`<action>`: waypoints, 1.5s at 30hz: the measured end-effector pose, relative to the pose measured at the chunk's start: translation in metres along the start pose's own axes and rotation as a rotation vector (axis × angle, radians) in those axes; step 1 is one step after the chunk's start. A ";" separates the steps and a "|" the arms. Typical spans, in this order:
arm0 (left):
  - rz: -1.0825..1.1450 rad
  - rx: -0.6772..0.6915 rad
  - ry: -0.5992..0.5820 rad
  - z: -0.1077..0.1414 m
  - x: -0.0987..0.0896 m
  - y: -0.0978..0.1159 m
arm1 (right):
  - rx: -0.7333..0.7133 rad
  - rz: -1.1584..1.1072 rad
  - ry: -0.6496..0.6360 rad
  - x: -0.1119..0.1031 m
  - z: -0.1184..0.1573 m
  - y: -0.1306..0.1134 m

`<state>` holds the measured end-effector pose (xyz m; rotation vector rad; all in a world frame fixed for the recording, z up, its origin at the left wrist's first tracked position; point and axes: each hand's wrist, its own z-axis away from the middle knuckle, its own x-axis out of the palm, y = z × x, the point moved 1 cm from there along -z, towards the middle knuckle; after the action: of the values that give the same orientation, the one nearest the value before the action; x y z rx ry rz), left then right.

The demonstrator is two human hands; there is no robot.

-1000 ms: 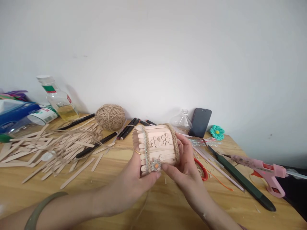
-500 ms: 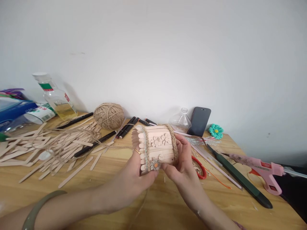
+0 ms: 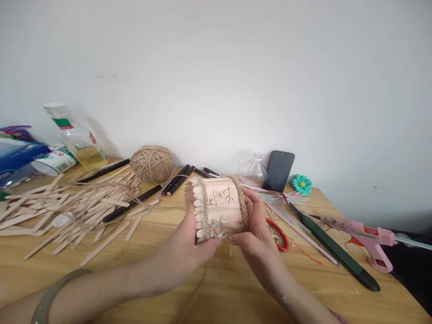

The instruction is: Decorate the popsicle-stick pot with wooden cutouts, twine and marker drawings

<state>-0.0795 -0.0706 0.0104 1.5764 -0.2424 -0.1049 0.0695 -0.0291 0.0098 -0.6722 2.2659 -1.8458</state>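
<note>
Between my hands, above the table, is a round holder made of craft sticks (image 3: 224,210), tilted on its side. Braided twine rings both its ends, and small wooden flowers sit on its wall. A silvery flower with an orange centre (image 3: 217,229) lies near its lower left edge. My left hand (image 3: 192,240) grips the scalloped left end, thumb below the silvery flower. On the right end my right hand (image 3: 254,222) is closed, its thumb on the lower edge by a loose strand of twine (image 3: 231,237). The fingers behind the holder are hidden.
Many loose craft sticks (image 3: 101,207) and a twine ball (image 3: 151,163) lie left, near a glass bottle (image 3: 84,144) and markers (image 3: 177,180). To the right are red-handled scissors (image 3: 282,235), a green-handled knife (image 3: 337,249), a pink glue gun (image 3: 367,236) and a phone (image 3: 279,171).
My right thumb has drawn back slightly from the silvery flower, leaving more of it and the loose twine visible. Both hands still hold the holder, and the view has shifted slightly.
</note>
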 end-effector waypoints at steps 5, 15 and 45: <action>0.021 -0.006 0.003 0.000 0.001 0.001 | 0.058 0.009 0.038 0.006 0.000 -0.008; 0.016 0.021 -0.019 0.000 0.003 0.005 | 0.076 0.013 0.073 0.008 0.001 -0.009; -0.001 -0.159 -0.181 -0.019 -0.028 0.032 | -0.669 1.100 -0.060 -0.011 0.013 -0.019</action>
<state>-0.1058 -0.0464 0.0407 1.4096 -0.3658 -0.2623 0.0897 -0.0389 0.0233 0.4412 2.3794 -0.5583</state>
